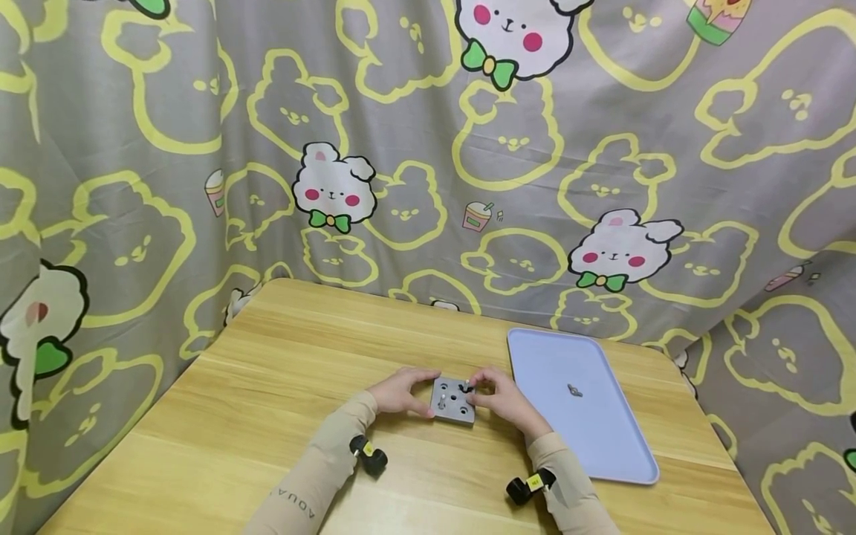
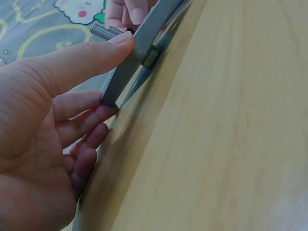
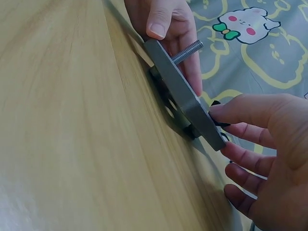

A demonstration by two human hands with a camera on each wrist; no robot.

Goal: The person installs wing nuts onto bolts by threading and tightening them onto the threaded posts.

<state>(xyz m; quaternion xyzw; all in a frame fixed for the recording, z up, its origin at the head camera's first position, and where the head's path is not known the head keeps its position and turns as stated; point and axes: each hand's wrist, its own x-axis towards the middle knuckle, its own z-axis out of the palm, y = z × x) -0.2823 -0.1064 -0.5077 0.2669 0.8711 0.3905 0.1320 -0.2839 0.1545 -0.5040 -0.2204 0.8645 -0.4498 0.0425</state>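
A square grey metal plate (image 1: 453, 413) with several holes lies on the table, raised on bolt heads under it. A threaded bolt (image 3: 188, 52) stands up through its near left part. My left hand (image 1: 400, 391) holds the plate's left side, thumb on top and fingers at the edge. My right hand (image 1: 503, 401) is at the far right corner, where thumb and forefinger pinch a small black wing nut (image 3: 217, 114). Other right fingertips touch the plate's edge. The fingers partly hide the wing nut and whatever it sits on.
To the right a light-blue tray (image 1: 568, 438) lies on the wooden table (image 1: 321, 342), with a small metal wing nut (image 1: 574, 390) in it. A patterned curtain (image 1: 414, 148) hangs behind the table and along its sides.
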